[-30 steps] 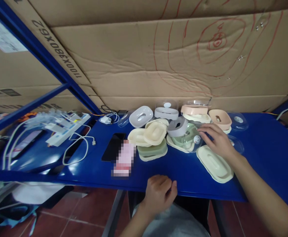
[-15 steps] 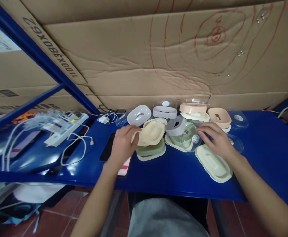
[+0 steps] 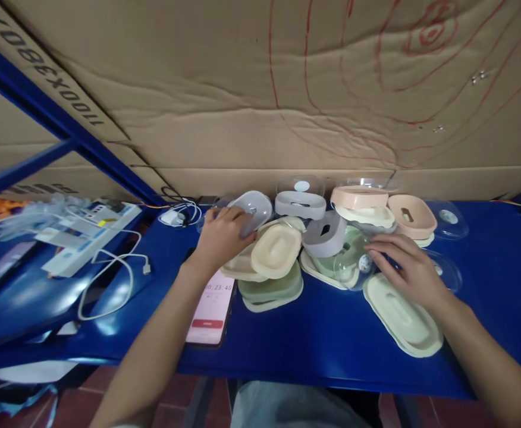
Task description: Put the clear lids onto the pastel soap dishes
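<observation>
My left hand is closed at the front left edge of a pale grey oval dish; the fingers cover part of that edge. Just under its thumb, two cream moulded trays overlap on top of a pale green piece. Thumb and forefinger of my right hand pinch the rim of a clear domed lid with a round sticker. That lid leans over a green dish, beside a grey slotted dish. Below my right hand lies a long cream tray.
Along the back stand another grey dish, peach dishes and more clear lids. A phone showing a timer lies by my left forearm. A power strip with white cables sits left, and cardboard walls the back.
My left hand has moved off the cream trays, back and left to the grey dish. The cream trays now lie lower on the pile. My right hand stays at the clear lid.
</observation>
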The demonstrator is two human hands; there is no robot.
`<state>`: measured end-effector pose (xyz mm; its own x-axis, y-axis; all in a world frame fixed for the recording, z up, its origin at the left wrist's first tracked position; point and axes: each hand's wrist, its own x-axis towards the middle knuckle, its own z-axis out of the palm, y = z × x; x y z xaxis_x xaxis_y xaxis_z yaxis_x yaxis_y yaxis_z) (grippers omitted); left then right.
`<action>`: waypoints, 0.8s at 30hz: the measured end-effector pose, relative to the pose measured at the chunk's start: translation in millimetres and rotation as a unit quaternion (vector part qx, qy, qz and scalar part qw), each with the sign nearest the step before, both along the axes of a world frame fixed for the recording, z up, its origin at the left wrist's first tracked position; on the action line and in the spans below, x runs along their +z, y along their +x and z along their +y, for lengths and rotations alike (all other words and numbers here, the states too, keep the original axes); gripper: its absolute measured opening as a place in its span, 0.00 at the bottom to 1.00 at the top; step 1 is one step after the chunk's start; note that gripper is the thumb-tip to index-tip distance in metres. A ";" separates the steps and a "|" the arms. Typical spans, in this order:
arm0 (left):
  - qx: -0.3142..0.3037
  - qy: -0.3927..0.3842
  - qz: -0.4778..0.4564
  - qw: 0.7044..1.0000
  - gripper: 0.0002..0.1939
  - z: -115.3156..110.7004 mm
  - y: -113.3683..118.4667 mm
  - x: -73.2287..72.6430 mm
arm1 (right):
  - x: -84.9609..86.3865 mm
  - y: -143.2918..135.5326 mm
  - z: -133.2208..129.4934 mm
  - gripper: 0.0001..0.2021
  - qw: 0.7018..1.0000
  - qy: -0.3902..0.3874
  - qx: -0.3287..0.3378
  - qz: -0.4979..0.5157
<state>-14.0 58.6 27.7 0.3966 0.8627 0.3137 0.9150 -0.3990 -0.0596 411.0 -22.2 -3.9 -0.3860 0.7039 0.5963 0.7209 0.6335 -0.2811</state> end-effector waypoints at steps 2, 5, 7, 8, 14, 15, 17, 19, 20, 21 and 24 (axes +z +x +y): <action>-0.028 0.025 -0.021 0.999 0.15 -2.4 -1.7 -2.9 | 2.7 -2.2 -3.6 0.11 1.000 0.022 -0.008 -0.002; -0.046 0.057 -0.082 0.994 0.15 -4.0 -6.7 -3.5 | 12.1 -16.3 -13.8 0.13 0.995 0.099 -0.010 -0.014; -0.046 0.067 -0.115 0.990 0.18 -3.7 -10.5 -2.1 | 21.3 -38.1 -22.5 0.14 0.987 0.147 0.037 -0.047; -0.045 0.070 -0.129 0.988 0.19 -3.4 -12.1 -1.2 | 26.1 -52.9 -26.5 0.13 0.982 0.159 0.068 -0.069; -0.060 0.094 -0.227 0.967 0.17 -6.2 -14.5 7.1 | 38.0 -153.6 -23.2 0.17 0.972 0.108 0.099 -0.183; -0.064 0.097 -0.251 0.961 0.16 -7.7 -14.2 9.3 | 36.1 -165.4 -18.3 0.19 0.971 0.099 0.095 -0.195; -0.070 0.102 -0.299 0.946 0.13 -10.7 -13.5 13.7 | 31.3 -181.0 -8.9 0.18 0.968 0.092 0.097 -0.212; -0.073 0.102 -0.339 0.933 0.12 -13.2 -12.9 17.6 | 28.5 -186.7 -3.6 0.12 0.966 0.088 0.107 -0.217; -0.073 0.100 -0.352 0.928 0.11 -14.1 -12.4 19.4 | 28.8 -186.3 -3.4 0.10 0.967 0.080 0.115 -0.214; -0.074 0.098 -0.361 0.925 0.11 -15.0 -11.8 21.1 | 30.5 -183.9 -4.8 0.08 0.968 0.065 0.126 -0.206; -0.086 0.093 -0.369 0.921 0.10 -19.9 -8.4 28.6 | 42.9 -167.6 -18.8 0.07 0.975 0.016 0.157 -0.156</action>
<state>-22.4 38.7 56.4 0.1408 0.7117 0.6882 0.6579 -0.5867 0.4721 243.4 -41.0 39.0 -0.7452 0.5057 0.4346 0.5381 0.8410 -0.0561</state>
